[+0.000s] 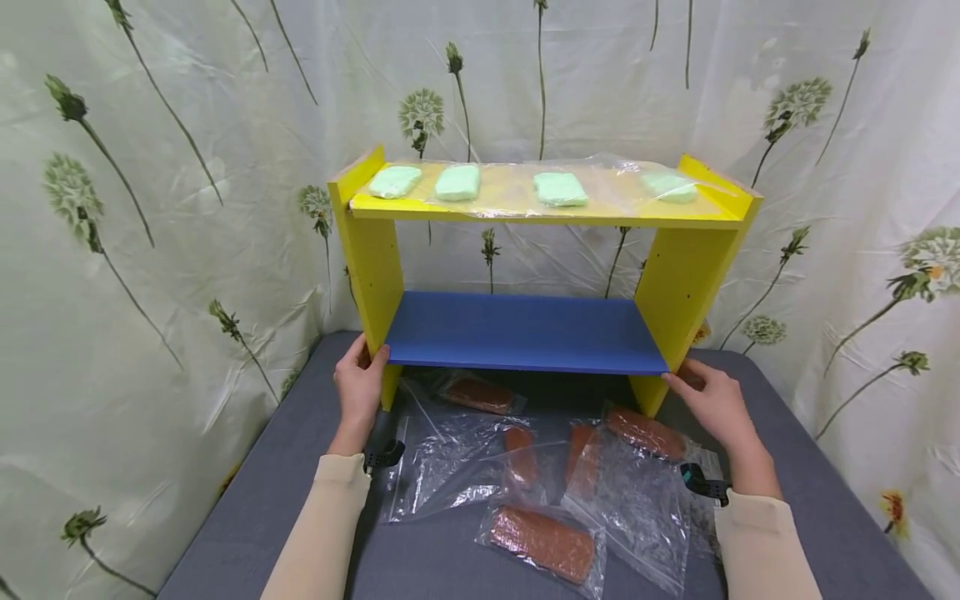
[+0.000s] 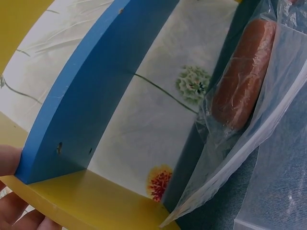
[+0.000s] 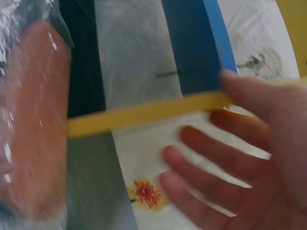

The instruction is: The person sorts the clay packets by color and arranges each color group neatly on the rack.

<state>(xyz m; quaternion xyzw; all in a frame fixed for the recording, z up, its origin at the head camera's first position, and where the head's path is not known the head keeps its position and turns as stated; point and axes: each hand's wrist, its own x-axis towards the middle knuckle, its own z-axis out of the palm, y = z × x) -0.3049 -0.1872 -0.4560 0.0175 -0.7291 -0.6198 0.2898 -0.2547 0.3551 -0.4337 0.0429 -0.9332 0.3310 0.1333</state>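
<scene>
A small shelf unit (image 1: 678, 279) with yellow sides and a blue middle shelf (image 1: 525, 329) stands in front of me. At its left side, my left hand (image 1: 358, 387) grips the yellow panel where the blue shelf meets it, thumb in front and fingers outside. My right hand (image 1: 716, 404) holds the opposite panel at the same height, its thumb on the blue shelf's corner. In the right wrist view the fingers (image 3: 218, 158) of that hand reach along the panel's outer face. Pale green packets (image 1: 457, 182) lie on the plastic-covered yellow top shelf (image 1: 495, 210).
Reddish-brown slabs in clear bags, such as the front one (image 1: 542, 542), lie on the grey surface (image 1: 427, 558) before and under the unit. Loose clear zip bags (image 1: 450, 467) spread between my forearms. A dandelion-print curtain (image 1: 187, 275) hangs behind and at both sides.
</scene>
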